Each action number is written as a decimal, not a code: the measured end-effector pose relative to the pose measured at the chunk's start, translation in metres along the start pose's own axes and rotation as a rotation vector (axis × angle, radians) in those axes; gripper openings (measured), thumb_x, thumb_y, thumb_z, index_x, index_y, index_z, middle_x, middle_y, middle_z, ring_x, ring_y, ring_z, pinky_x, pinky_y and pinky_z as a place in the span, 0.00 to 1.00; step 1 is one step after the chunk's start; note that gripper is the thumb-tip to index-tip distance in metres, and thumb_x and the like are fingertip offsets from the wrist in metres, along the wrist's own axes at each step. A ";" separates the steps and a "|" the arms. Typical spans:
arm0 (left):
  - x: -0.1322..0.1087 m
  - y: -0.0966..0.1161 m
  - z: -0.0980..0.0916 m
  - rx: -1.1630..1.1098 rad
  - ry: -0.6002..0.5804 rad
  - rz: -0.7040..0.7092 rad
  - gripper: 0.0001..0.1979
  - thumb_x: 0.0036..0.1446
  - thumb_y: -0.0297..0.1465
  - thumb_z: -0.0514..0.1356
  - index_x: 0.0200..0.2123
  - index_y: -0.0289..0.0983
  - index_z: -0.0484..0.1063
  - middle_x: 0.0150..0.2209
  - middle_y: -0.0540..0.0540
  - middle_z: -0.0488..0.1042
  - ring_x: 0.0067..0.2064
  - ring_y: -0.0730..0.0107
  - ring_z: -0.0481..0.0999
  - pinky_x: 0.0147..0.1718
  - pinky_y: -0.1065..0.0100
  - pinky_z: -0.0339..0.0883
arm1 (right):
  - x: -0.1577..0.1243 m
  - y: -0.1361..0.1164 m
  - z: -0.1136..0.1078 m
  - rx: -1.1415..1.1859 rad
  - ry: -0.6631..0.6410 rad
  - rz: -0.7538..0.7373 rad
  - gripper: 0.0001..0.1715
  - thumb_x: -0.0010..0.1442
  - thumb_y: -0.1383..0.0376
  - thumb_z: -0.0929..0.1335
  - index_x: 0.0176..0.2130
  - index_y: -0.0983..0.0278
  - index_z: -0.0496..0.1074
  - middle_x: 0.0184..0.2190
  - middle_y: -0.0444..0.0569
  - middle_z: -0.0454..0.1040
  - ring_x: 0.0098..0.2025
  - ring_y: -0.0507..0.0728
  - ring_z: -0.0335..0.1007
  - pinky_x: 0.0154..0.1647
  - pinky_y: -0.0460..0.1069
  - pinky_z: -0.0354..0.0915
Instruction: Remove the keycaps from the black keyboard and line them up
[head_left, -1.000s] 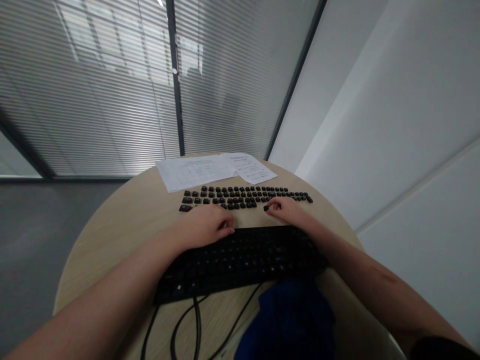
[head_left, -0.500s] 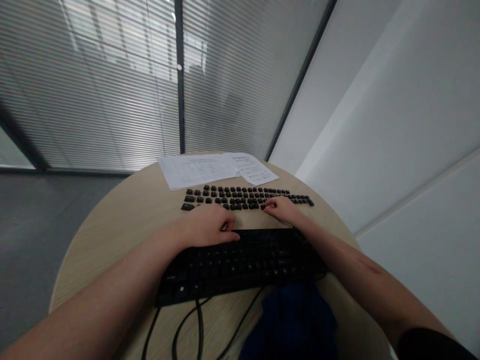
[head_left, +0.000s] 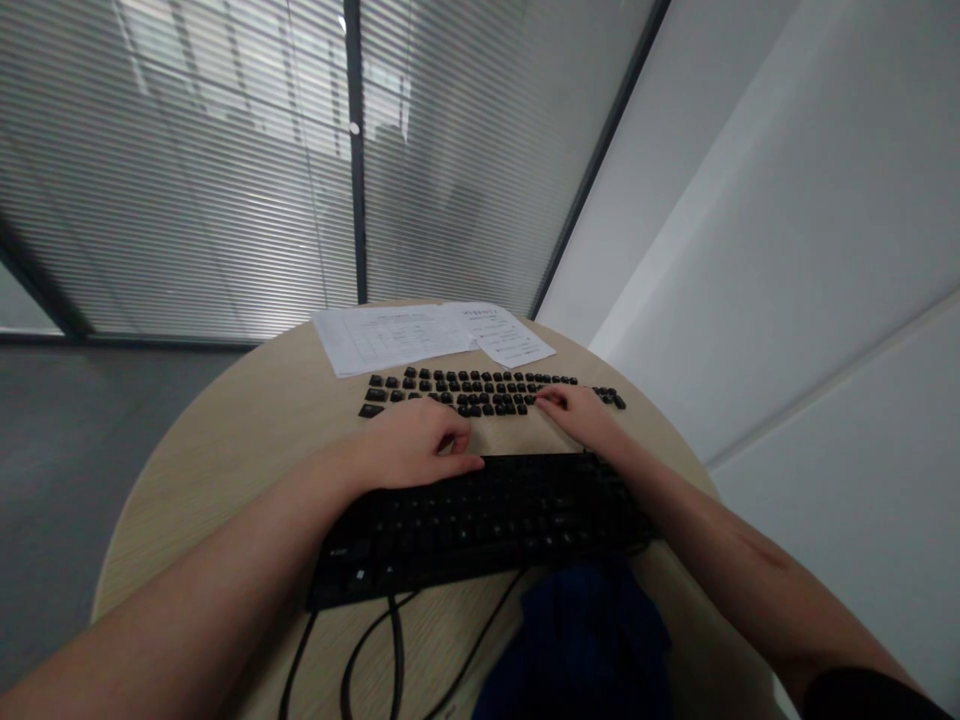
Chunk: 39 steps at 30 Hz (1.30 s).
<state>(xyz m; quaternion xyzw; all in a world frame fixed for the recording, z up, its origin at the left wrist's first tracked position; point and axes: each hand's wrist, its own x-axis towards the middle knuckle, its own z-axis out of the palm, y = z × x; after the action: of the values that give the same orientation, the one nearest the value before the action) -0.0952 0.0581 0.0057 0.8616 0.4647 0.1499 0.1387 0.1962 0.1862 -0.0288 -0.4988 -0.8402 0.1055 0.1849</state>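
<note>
A black keyboard lies across the round table in front of me. Behind it, several loose black keycaps are set out in rows. My left hand rests at the keyboard's far edge, fingers loosely curled and apart from the thumb, which lies along the edge. It partly covers the front row of keycaps. My right hand is at the right part of the rows, thumb and index finger pinched at a keycap; the other fingers are bent behind them.
Printed paper sheets lie at the back of the wooden table. Black cables run toward me from beneath the keyboard. Dark blue cloth is at the front edge. A blind-covered glass partition and white wall stand beyond.
My right hand has shifted slightly right and away from the front row's end, where a keycap now shows uncovered. My left hand stays nearly in place.
</note>
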 end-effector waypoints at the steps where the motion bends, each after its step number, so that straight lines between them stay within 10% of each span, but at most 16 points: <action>1: 0.000 -0.001 0.000 0.003 0.006 -0.001 0.19 0.62 0.45 0.60 0.25 0.39 0.73 0.27 0.47 0.75 0.30 0.66 0.71 0.31 0.65 0.57 | -0.007 0.000 -0.006 0.088 0.047 0.006 0.21 0.69 0.55 0.66 0.46 0.65 0.82 0.36 0.53 0.81 0.37 0.58 0.75 0.42 0.52 0.68; 7: 0.004 -0.006 0.003 0.042 0.010 -0.046 0.18 0.64 0.42 0.59 0.26 0.39 0.73 0.27 0.47 0.75 0.30 0.66 0.71 0.31 0.65 0.56 | -0.060 -0.004 -0.025 0.848 0.188 0.109 0.35 0.69 0.39 0.59 0.40 0.62 0.79 0.30 0.48 0.74 0.31 0.56 0.72 0.36 0.51 0.72; 11: 0.006 -0.009 0.006 0.027 -0.003 -0.079 0.17 0.65 0.40 0.58 0.26 0.38 0.74 0.26 0.48 0.74 0.29 0.67 0.71 0.31 0.65 0.55 | -0.090 -0.011 -0.022 1.003 0.052 0.204 0.31 0.68 0.39 0.63 0.36 0.61 0.77 0.15 0.37 0.55 0.19 0.53 0.57 0.25 0.49 0.65; 21: 0.009 -0.019 0.016 -0.002 -0.072 -0.112 0.18 0.64 0.42 0.57 0.26 0.39 0.74 0.24 0.48 0.73 0.27 0.68 0.70 0.30 0.65 0.55 | -0.106 -0.011 -0.025 1.082 -0.374 0.011 0.26 0.62 0.45 0.74 0.45 0.61 0.70 0.30 0.43 0.79 0.32 0.54 0.78 0.34 0.49 0.71; 39: 0.010 -0.028 0.028 -0.120 -0.140 -0.167 0.15 0.61 0.44 0.61 0.31 0.39 0.69 0.28 0.49 0.73 0.30 0.67 0.71 0.30 0.66 0.58 | -0.104 -0.024 0.010 1.026 -0.009 0.035 0.32 0.64 0.35 0.64 0.33 0.60 0.64 0.16 0.36 0.64 0.15 0.49 0.60 0.16 0.44 0.54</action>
<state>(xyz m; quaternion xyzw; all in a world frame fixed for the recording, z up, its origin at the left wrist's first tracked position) -0.1003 0.0785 -0.0292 0.8185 0.5141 0.1046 0.2342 0.2184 0.0834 -0.0511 -0.3573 -0.6726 0.5093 0.4007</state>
